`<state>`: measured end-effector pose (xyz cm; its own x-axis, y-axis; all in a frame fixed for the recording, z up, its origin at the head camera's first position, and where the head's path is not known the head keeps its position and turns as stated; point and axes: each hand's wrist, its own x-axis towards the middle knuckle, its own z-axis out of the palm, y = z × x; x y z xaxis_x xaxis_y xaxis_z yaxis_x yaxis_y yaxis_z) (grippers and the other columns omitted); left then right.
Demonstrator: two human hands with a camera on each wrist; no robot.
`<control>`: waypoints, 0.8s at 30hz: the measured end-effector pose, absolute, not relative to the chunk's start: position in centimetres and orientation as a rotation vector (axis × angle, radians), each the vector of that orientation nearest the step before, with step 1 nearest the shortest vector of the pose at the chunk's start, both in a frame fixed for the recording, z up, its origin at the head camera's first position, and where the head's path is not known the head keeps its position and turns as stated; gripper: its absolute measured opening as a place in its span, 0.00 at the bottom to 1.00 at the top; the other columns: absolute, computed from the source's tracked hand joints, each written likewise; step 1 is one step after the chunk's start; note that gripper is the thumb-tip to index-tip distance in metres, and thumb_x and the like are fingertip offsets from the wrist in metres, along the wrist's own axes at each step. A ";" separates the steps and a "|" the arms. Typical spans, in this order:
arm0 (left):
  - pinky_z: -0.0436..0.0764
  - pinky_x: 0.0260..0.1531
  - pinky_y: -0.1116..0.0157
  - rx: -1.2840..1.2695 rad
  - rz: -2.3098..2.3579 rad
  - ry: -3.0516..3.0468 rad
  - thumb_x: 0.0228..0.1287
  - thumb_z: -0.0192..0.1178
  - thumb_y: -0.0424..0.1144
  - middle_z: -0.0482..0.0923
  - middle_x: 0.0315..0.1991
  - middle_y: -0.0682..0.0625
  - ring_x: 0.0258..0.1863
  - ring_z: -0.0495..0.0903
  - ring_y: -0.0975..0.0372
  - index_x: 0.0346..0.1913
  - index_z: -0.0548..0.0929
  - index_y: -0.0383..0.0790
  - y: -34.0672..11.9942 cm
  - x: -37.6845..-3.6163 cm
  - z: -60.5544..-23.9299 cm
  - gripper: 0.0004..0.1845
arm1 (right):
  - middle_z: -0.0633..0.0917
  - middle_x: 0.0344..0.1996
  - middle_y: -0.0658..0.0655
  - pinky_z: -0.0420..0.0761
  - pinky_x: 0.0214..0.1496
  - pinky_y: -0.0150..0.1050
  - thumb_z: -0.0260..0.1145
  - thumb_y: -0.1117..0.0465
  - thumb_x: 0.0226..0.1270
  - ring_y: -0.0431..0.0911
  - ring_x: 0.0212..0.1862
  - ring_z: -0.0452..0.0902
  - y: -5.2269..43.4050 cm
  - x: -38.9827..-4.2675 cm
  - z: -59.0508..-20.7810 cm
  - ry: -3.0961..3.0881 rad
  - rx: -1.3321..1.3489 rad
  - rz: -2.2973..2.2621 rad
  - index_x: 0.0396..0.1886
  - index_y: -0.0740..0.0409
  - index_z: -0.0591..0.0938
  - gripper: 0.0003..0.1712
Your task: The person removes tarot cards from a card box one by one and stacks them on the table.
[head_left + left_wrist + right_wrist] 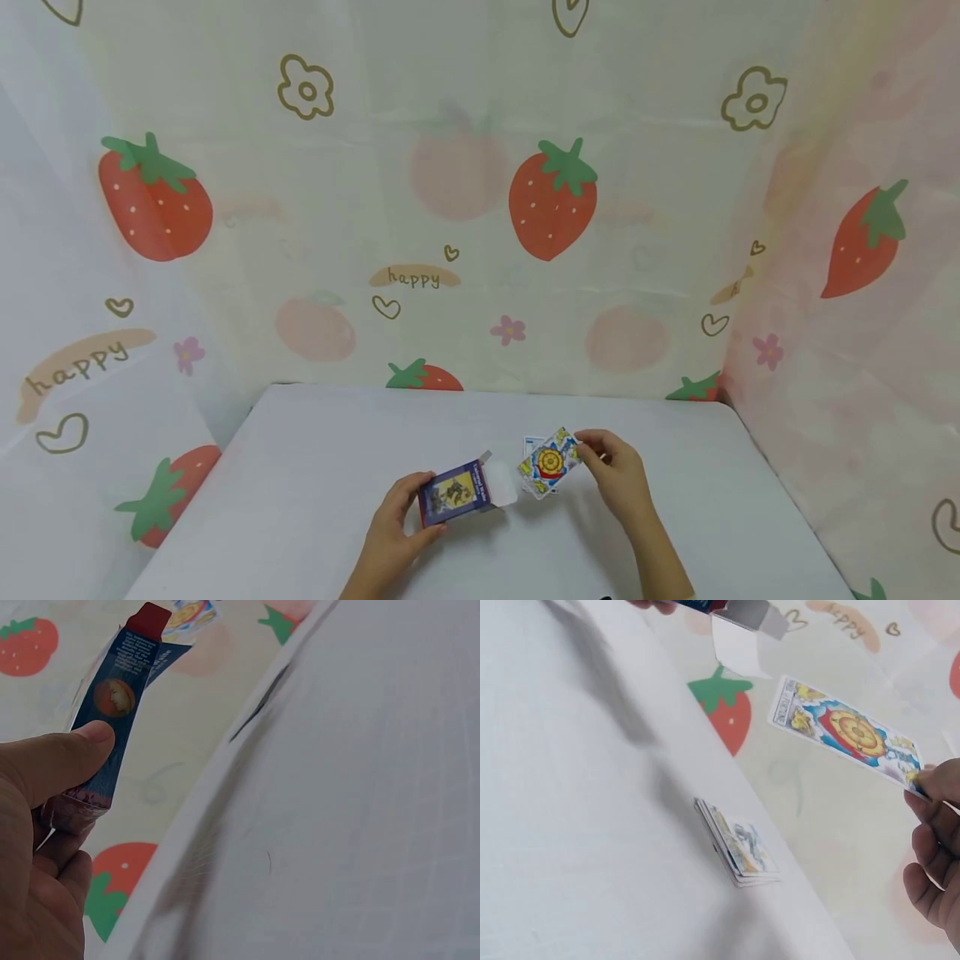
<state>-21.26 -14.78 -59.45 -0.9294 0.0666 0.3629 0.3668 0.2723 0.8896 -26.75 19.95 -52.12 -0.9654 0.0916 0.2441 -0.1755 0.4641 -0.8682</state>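
My left hand (393, 521) grips a dark blue card box (456, 493) above the white table (315, 483), thumb on its side. The box's white flap (501, 485) hangs open toward the right. In the left wrist view the thumb (71, 754) presses the blue box (112, 712). My right hand (615, 471) pinches one end of a colourful card (550, 463) with a yellow wheel design, held just right of the box opening. The right wrist view shows that card (851, 735) in the air, pinched by the fingers (939, 784). A small stack of cards (739, 841) lies on the table beneath it.
A strawberry-print cloth (480, 208) hangs behind and on both sides of the table. The table's far edge (487, 390) meets the cloth. Bare tabletop spreads left of my hands and in front of them.
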 end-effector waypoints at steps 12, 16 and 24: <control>0.63 0.73 0.76 -0.430 -1.673 -2.308 0.45 0.80 0.27 0.74 0.66 0.49 0.71 0.71 0.54 0.68 0.75 0.40 -14.7 -21.2 -59.7 0.43 | 0.87 0.36 0.53 0.79 0.37 0.30 0.68 0.62 0.72 0.44 0.40 0.78 20.2 -29.4 -51.6 -2.510 0.138 1.446 0.48 0.56 0.87 0.09; 0.64 0.73 0.75 -0.387 -1.673 -2.339 0.46 0.80 0.27 0.74 0.66 0.53 0.71 0.70 0.53 0.69 0.75 0.41 -14.7 -21.3 -59.6 0.43 | 0.87 0.37 0.52 0.79 0.39 0.32 0.67 0.62 0.73 0.44 0.41 0.78 20.2 -30.5 -51.7 -2.551 0.165 1.410 0.48 0.56 0.87 0.08; 0.64 0.73 0.74 -0.416 -1.641 -2.321 0.46 0.80 0.27 0.75 0.66 0.50 0.71 0.71 0.52 0.68 0.75 0.43 -14.7 -21.3 -59.6 0.42 | 0.86 0.38 0.52 0.79 0.36 0.33 0.67 0.63 0.72 0.45 0.41 0.77 19.8 -32.4 -51.9 -2.604 0.222 1.384 0.48 0.55 0.87 0.08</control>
